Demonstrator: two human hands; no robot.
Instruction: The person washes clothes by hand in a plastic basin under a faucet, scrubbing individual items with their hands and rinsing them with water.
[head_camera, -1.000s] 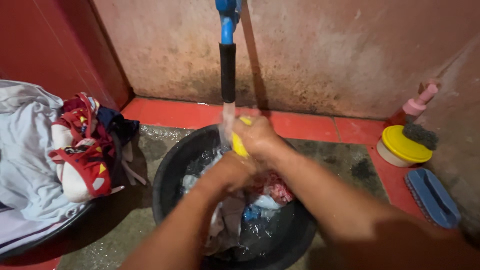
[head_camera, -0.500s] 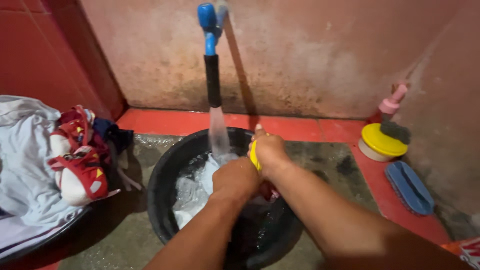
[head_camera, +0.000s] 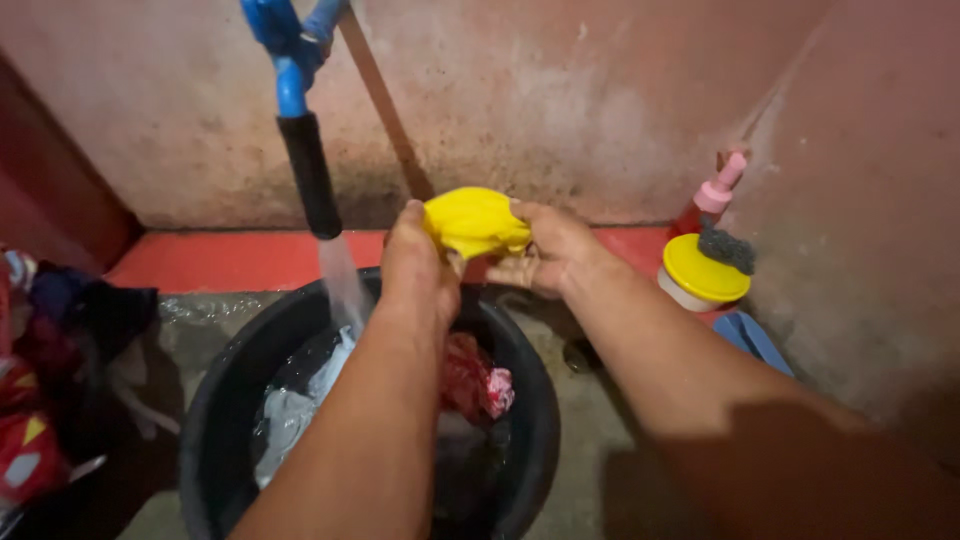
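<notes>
Lay heaped at the far left: a dim pile of clothes (head_camera: 40, 400), red and dark, cut off by the frame edge and too shadowed to sort piece from piece. Hung above, a blue tap (head_camera: 285, 50) with a black sleeve (head_camera: 310, 175) on its spout, its top out of frame. Poured from it, a stream of water (head_camera: 340, 280), straight into the black basin (head_camera: 215, 380) on the wet floor. Soaked inside, a whitish cloth (head_camera: 290, 410) at the left and a red patterned cloth (head_camera: 475, 380) toward the right; looked unwrung, both of them, so judged as work left. Hid the middle of the basin behind the left forearm; could not count what else lay under the water.

Held up over the basin's far rim, clear of the water: a yellow cloth (head_camera: 475, 222), bunched tight. Clamped on its left end, the grip of the left hand (head_camera: 415, 265); closed on its right end, the grip of the right hand (head_camera: 555, 250). Judged as one piece in mid-wringing, not yet set aside. Could not tell what kind of garment, balled up as it was.

Stood at the right by the wall: a yellow-lidded tub (head_camera: 700, 275) with a dark scouring pad (head_camera: 725, 248) on top, a pink pump bottle (head_camera: 715, 195) behind, half hidden. Showed below, only a corner of a blue brush (head_camera: 755, 340), the rest covered by the right arm.
</notes>
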